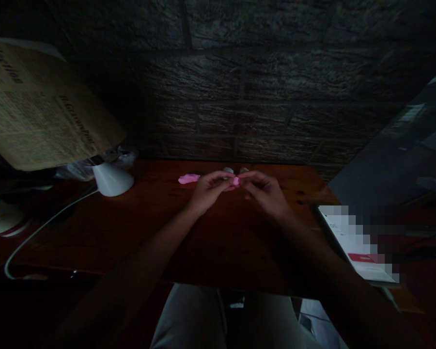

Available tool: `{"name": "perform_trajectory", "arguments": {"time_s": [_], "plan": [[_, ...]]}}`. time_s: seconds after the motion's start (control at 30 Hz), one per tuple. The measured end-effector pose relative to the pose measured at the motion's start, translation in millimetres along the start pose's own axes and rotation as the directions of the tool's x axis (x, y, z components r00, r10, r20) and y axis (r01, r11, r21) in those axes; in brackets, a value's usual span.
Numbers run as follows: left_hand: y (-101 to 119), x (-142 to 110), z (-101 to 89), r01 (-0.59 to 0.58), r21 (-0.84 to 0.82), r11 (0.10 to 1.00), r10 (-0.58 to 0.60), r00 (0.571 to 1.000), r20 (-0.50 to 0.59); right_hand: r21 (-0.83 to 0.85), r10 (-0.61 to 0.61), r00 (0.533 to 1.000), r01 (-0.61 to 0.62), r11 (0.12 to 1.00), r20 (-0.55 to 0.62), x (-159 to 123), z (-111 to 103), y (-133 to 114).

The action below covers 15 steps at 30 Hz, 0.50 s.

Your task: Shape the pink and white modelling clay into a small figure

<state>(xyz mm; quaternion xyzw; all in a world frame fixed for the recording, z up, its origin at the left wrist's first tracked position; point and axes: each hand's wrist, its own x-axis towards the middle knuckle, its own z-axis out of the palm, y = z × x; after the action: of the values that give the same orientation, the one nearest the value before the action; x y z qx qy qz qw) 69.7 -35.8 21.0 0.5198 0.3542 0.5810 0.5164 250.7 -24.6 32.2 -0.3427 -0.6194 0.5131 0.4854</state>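
Between the fingertips of both hands is a small pink lump [236, 181] that looks like modelling clay. My left hand [211, 189] pinches it from the left with thumb and forefinger. From the other side my right hand [263, 189] grips it with bent fingers. A larger pink clay piece [189, 179], long and uneven, lies on the wooden table [160, 213] just left of my left hand. Behind the fingers sits a small pale object [228, 170], partly hidden, its kind unclear. Something reddish under my right fingers is too dark to make out.
A lamp with a newsprint shade [51, 106] and white base [112, 179] stands at the left, its cord running along the table. Beyond it is a white cup-like object [2, 218]. A lit tablet-like screen [359, 247] lies at the right. A dark block wall [218, 82] closes the back.
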Motion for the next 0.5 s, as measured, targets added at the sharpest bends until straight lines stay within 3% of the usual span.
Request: {"name": "perform_trajectory", "arguments": {"time_s": [0.5], "plan": [[0.8,0.0,0.9,0.011,-0.029,1.0,-0.011,1.0,-0.016,0.033,0.025,0.999,-0.025,0.999,-0.027,0.3,1.0,1.6]]}}
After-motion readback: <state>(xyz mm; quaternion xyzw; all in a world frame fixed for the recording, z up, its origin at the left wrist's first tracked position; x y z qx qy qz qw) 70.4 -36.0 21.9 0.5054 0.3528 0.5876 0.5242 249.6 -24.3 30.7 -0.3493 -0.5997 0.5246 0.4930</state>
